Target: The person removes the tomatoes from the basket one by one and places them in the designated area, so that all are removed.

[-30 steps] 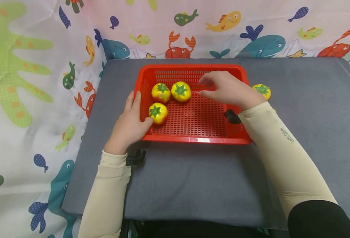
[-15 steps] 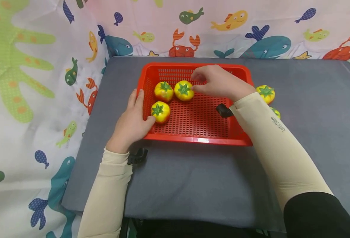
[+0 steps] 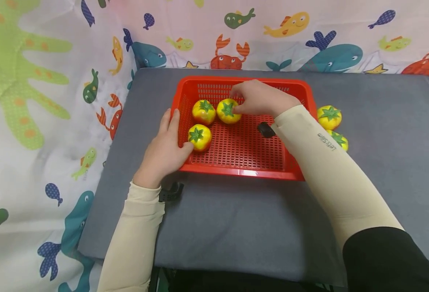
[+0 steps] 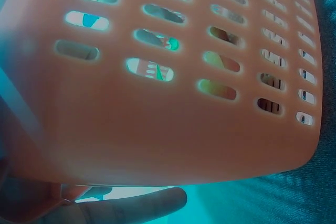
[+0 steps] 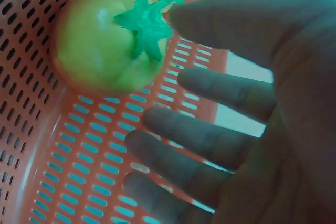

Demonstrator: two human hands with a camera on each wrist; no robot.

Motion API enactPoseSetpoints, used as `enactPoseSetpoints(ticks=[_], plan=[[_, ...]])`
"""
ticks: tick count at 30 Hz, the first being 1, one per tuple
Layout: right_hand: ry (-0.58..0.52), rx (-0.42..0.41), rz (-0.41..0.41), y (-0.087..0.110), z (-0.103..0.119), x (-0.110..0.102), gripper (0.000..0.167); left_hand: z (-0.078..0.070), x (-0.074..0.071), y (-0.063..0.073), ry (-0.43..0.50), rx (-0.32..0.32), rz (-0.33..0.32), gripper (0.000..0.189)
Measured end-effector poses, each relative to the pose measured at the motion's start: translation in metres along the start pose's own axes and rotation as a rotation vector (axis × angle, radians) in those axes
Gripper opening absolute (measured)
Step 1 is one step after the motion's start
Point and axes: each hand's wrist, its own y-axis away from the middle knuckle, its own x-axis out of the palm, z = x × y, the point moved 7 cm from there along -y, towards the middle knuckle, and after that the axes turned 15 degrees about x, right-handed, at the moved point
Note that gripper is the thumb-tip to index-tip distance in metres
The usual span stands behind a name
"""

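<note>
My left hand [image 3: 163, 152] holds the left rim of a red plastic basket [image 3: 258, 173], its thumb over the inner side. In the left wrist view, the basket's slotted wall [image 4: 126, 124] fills most of the picture. Three yellow-red toy tomatoes with green star-shaped tops lie in the basket's left half: a back-left tomato [image 3: 201, 115], a front tomato [image 3: 201, 142] and a third tomato [image 3: 224, 115]. At that third tomato is my right hand [image 3: 261, 97]. The right wrist view shows its fingers spread, with the thumb tip beside the green top of a tomato [image 5: 100, 45].
Two more tomatoes lie on the grey cloth-covered table [image 3: 385, 142] outside the basket's right side: a far tomato [image 3: 324, 119] and a near tomato [image 3: 342, 142] partly behind the right sleeve. A curtain [image 3: 196, 24] printed with sea animals hangs behind and at the left.
My right hand has moved left across the basket to the third tomato. Its sleeve uncovers more of the two tomatoes outside. The left hand stays on the rim.
</note>
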Motion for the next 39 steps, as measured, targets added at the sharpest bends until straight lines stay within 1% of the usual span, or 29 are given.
enactPoseSetpoints(ticks=[3,5,11,15,20,25,32,39], plan=[[0.037,0.032,0.019,-0.004,0.0,0.004,0.058,-0.001,0.001,-0.001,0.002,0.002,0.002,0.098],[0.041,0.04,0.024,-0.007,0.0,0.007,0.063,-0.001,0.001,-0.002,-0.001,0.006,0.004,0.097],[0.051,-0.004,0.012,-0.014,0.005,0.017,0.072,0.001,0.0,-0.001,-0.009,0.002,0.002,0.097],[0.048,-0.006,0.015,-0.016,0.003,0.02,0.076,0.0,-0.001,-0.001,-0.013,0.003,0.0,0.096],[0.041,-0.014,0.006,-0.018,-0.001,0.02,0.073,-0.001,-0.001,-0.001,-0.013,0.012,-0.002,0.095],[0.026,-0.022,0.009,-0.019,-0.003,0.02,0.072,-0.001,-0.001,0.0,-0.006,0.007,-0.003,0.095],[0.009,-0.003,0.018,-0.016,-0.008,0.02,0.073,-0.002,-0.001,0.001,-0.027,0.013,-0.004,0.092],[-0.017,0.005,0.006,-0.011,-0.011,0.015,0.073,-0.003,-0.002,0.0,-0.039,-0.004,0.007,0.09]])
